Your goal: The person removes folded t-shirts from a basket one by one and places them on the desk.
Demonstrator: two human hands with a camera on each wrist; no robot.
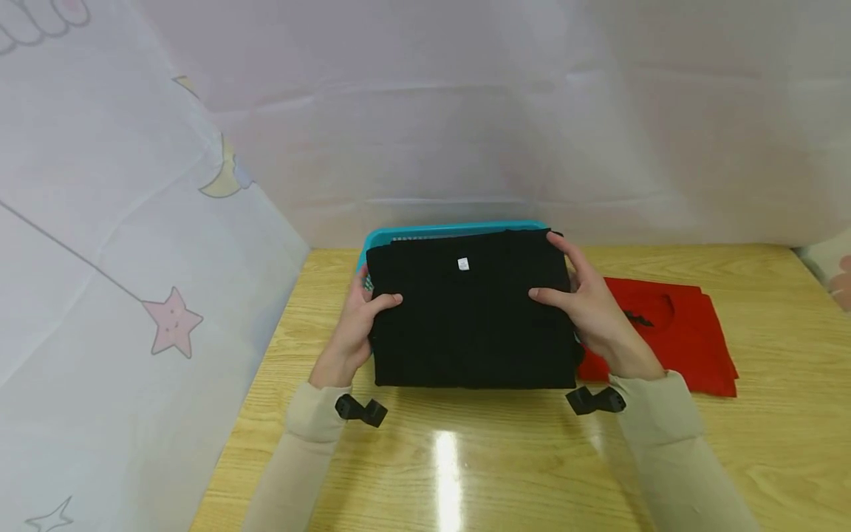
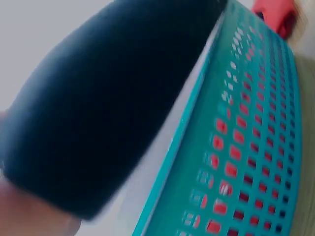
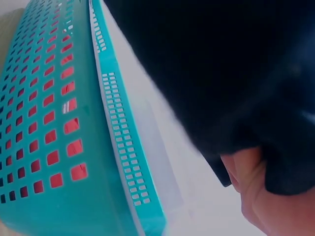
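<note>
Both hands hold a folded black garment (image 1: 473, 325), with a small white label near its top edge, over a teal basket (image 1: 459, 228). My left hand (image 1: 352, 325) grips its left side, thumb on the front face. On the opposite side my right hand (image 1: 592, 310) grips it with the thumb across the front and the index finger along the top corner. In the left wrist view the black garment (image 2: 108, 93) is above the rim of the perforated basket (image 2: 246, 132). Red cloth (image 3: 71, 125) shows through the basket's holes in the right wrist view.
A folded red garment (image 1: 685, 332) with a dark print lies on the wooden table (image 1: 518, 458), right of the basket and partly behind my right hand. A pale patterned covering (image 1: 120, 258) rises on the left, and a pale sheet (image 1: 465, 148) stands behind the table.
</note>
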